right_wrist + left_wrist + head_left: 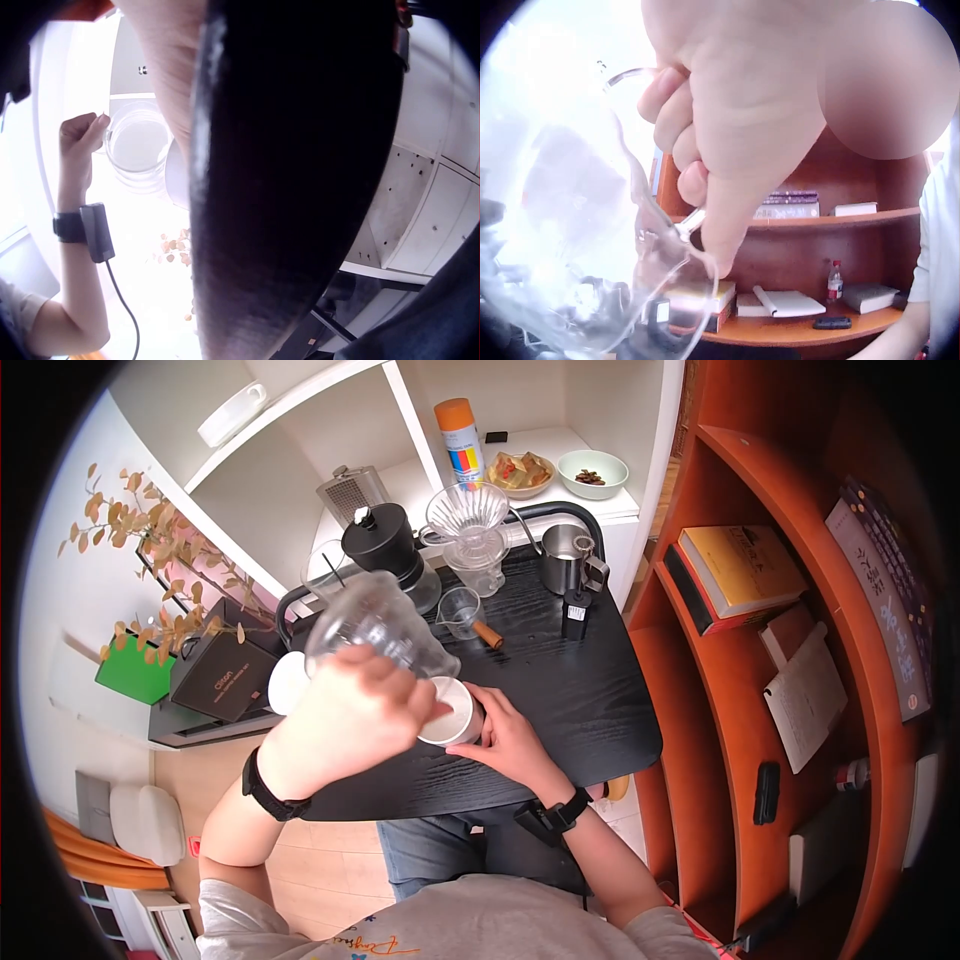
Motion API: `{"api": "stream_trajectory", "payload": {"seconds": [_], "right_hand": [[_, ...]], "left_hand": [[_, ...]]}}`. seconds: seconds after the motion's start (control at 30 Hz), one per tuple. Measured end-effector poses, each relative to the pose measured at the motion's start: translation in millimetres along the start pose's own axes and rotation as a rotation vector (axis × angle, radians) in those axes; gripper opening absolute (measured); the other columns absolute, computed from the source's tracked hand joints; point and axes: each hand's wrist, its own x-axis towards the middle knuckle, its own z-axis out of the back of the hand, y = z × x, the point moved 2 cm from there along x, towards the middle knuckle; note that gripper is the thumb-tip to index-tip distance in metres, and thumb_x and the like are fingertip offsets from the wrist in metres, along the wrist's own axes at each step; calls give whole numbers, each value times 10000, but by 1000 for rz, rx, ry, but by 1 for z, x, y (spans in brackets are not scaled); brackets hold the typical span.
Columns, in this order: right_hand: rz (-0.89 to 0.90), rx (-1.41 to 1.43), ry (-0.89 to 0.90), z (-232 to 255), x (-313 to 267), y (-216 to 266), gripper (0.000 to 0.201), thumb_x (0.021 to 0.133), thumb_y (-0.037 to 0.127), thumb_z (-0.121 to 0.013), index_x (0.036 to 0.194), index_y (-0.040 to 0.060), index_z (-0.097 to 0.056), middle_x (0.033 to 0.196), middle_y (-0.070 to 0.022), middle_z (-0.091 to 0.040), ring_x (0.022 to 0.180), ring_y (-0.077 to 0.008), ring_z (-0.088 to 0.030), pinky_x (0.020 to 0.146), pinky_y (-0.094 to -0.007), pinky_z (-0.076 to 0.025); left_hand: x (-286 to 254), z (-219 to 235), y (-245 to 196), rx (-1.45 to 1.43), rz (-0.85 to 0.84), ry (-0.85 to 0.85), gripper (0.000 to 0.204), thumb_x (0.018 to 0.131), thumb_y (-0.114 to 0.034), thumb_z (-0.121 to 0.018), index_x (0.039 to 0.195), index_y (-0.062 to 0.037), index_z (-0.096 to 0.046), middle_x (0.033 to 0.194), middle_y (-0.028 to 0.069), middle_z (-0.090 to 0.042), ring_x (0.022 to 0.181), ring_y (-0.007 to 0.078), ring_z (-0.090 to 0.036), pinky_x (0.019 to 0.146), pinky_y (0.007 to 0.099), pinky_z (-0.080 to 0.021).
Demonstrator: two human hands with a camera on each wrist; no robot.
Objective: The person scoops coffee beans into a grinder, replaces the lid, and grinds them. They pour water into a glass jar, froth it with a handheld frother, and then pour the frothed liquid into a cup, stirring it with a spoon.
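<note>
My left hand (365,700) grips the handle of a clear glass pitcher (372,622), fingers curled round it in the left wrist view. The pitcher (570,172) is raised and tipped, its mouth toward a white cup (432,732). Close over the black table, my right hand (512,738) holds that cup from its right side, thumb at the near side. Pale contents show inside the cup. From the right wrist, the pitcher (139,146) appears beyond the cup (177,176), while the right hand (169,67) is mostly cut off by the dark table edge.
The black table (580,705) bears a small glass cup with a wooden handle (462,615), a glass dripper (468,520), a black grinder (385,545), a steel jug (568,560) and a small black device (575,612). A wooden bookshelf (690,690) stands at the right.
</note>
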Motion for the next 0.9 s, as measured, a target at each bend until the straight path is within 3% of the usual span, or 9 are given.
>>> {"api": "stream_trajectory", "payload": {"seconds": [0.17,0.27,0.33,0.6,0.7,0.73,0.8,0.83,0.9], "right_hand": [[-9,11,0,0,1,2,790,666,245,-818,1321,38,-428,1104,-78,-514,555,-90,-504,568,-240,-459],[-12,-10,6,0,1,1,798,661,239,-822,1324,38,-424,1100,-76,-513,553,-86,-500,566,-236,-456],[-14,-9,2,-1,1,1,798,661,238,-822,1324,39,-425,1101,-74,-514,551,-85,-498,567,-234,-454],[-35,5,25,-1,2,1,792,662,229,-824,1320,39,-428,1074,-62,-507,557,-73,-484,560,-228,-441],[-47,-17,46,-1,2,-2,814,678,316,-801,1344,64,-408,1190,-81,-495,539,-120,-517,559,-253,-470],[-48,-17,42,-1,2,-2,813,677,311,-803,1343,63,-409,1183,-81,-498,541,-115,-515,559,-252,-468],[-49,-19,42,-2,2,-2,812,676,307,-804,1342,62,-410,1176,-81,-500,542,-109,-514,559,-251,-467],[-52,-13,41,-2,2,-2,809,675,302,-806,1339,61,-412,1167,-81,-503,545,-105,-511,561,-250,-465],[-54,-8,40,-2,2,-1,806,675,297,-807,1337,59,-414,1158,-81,-506,547,-100,-508,563,-248,-464]], "left_hand": [[-7,-7,-2,6,-13,85,283,731,-276,-677,591,-104,-500,530,-16,-474,522,147,-542,529,275,-409],[-11,-9,1,-61,2,57,277,727,-271,-680,592,-107,-502,525,-17,-467,518,145,-535,529,274,-407],[-14,-11,-2,59,-16,10,400,687,-316,-745,536,-122,-430,482,-14,-422,449,150,-470,455,279,-365],[-29,-4,18,-176,145,-91,437,656,-307,-773,514,-103,-413,453,17,-391,423,199,-449,437,310,-340],[-42,-2,34,-279,362,-247,469,691,-331,-759,490,-88,-412,431,46,-373,405,253,-441,420,322,-350],[-48,-4,41,-291,395,-300,444,694,-277,-775,496,-68,-437,438,55,-381,390,232,-414,413,306,-326],[-64,-11,50,-456,684,-411,405,718,-199,-777,520,-37,-463,440,43,-339,388,144,-356,421,271,-289],[-76,-19,54,-572,893,-443,370,771,-141,-746,538,-33,-480,455,-21,-318,452,59,-274,438,239,-222],[-97,-36,63,-733,1012,-564,377,798,-141,-725,537,-40,-472,477,-52,-326,477,44,-251,448,235,-194]]}}
